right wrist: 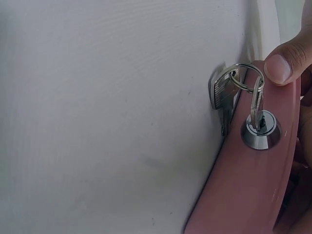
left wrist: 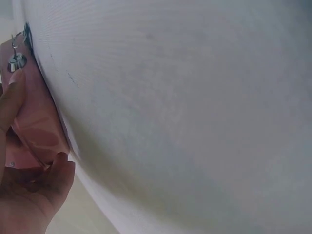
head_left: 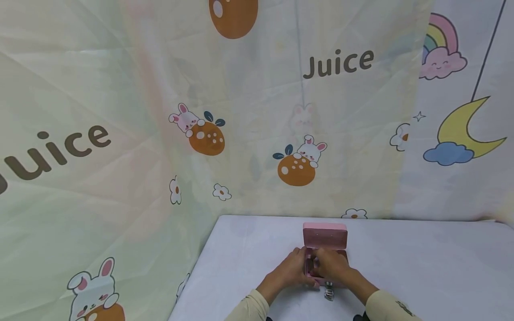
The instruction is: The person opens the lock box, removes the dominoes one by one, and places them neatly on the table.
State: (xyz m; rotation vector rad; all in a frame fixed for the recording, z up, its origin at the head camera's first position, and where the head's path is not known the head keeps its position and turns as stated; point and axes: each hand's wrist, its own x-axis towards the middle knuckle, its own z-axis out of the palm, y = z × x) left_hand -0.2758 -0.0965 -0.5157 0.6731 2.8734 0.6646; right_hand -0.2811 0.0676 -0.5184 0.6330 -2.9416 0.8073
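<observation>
A pink metal cash box (head_left: 325, 239) stands on the table with its lid raised. My left hand (head_left: 292, 269) grips the box's left end, its thumb on the front near the lock and its fingers round the side. Into the box reaches my right hand (head_left: 331, 265), fingers bent downward; the box wall and the hand itself hide whatever its fingertips touch. One key (right wrist: 256, 105) sits in the silver lock (right wrist: 262, 139) on the front. From its ring hangs a second key (right wrist: 225, 95), outside the box.
The white tabletop (head_left: 417, 263) extends round the box, farther to the right than to the left. Behind it and at the left hang printed cloth curtains (head_left: 257, 187) with rabbits and oranges.
</observation>
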